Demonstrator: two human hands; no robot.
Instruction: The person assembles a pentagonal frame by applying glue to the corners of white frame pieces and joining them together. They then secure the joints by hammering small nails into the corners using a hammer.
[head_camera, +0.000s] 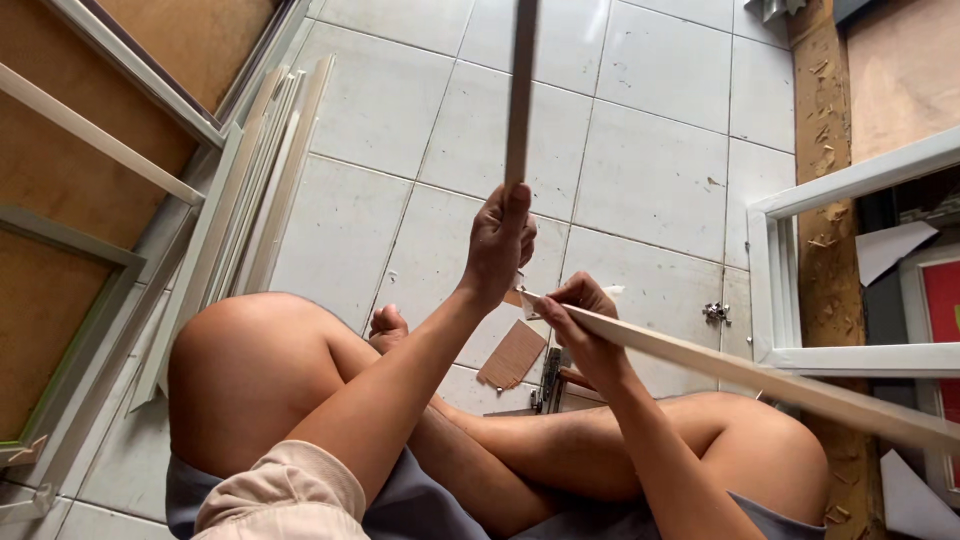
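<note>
I sit cross-legged on a white tiled floor. My left hand grips a long wooden moulding strip that rises straight up out of the top of the view. My right hand holds a second pale moulding strip near its end; it runs down to the right edge. The two strip ends meet at a corner between my hands, near a small white piece. My knees frame the lower view.
A brown sanding sheet and a dark tool lie on the floor between my legs. A bundle of pale strips leans at left beside framed boards. A white frame and a small metal fitting sit at right.
</note>
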